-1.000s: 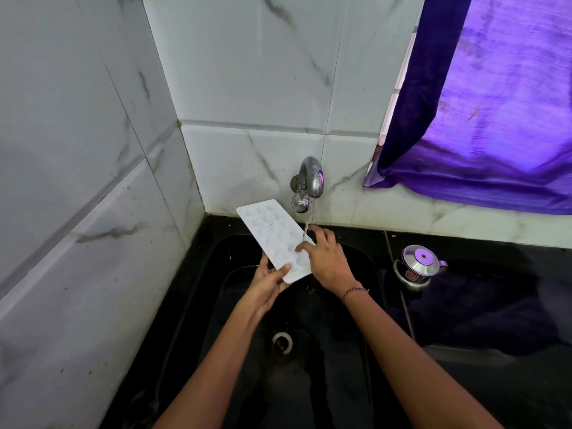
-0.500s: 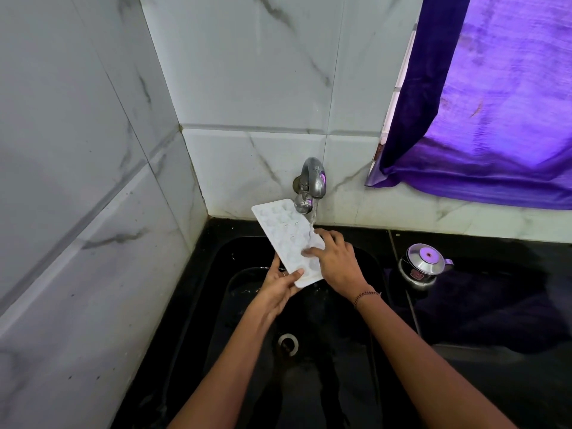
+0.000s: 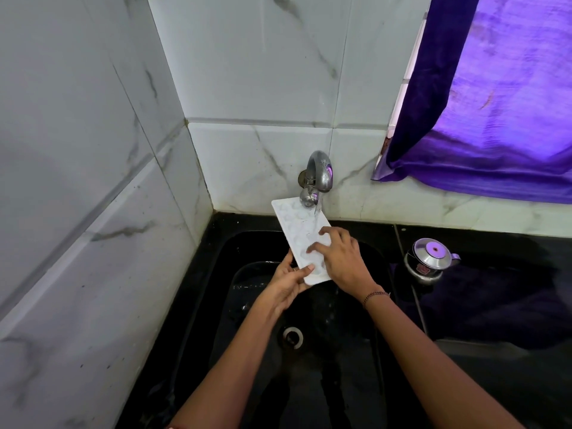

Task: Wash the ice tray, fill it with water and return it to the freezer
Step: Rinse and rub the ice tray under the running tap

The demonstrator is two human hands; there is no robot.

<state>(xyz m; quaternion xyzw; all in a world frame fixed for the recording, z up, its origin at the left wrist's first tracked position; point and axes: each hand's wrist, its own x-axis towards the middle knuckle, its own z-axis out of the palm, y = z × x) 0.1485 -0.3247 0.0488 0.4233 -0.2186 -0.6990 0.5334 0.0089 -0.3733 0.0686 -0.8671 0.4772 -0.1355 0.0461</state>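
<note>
A white ice tray (image 3: 297, 230) is held tilted over the black sink (image 3: 235, 252), its far end under the metal tap (image 3: 318, 178). Water runs from the tap onto the tray's upper right part. My left hand (image 3: 288, 281) grips the tray's near end, thumb on top and fingers underneath. My right hand (image 3: 342, 258) lies on the tray's cells with fingers spread, touching the surface near the right edge.
The sink drain (image 3: 292, 337) sits below the hands. A small steel pot with a lid (image 3: 428, 260) stands on the dark counter (image 3: 510, 382) to the right. Marble tile walls close the left and back. A purple curtain (image 3: 495, 103) hangs at the upper right.
The tray has shifted right and further under the tap, so water now falls on it. My right hand has slid over the cells; the left keeps its grip.
</note>
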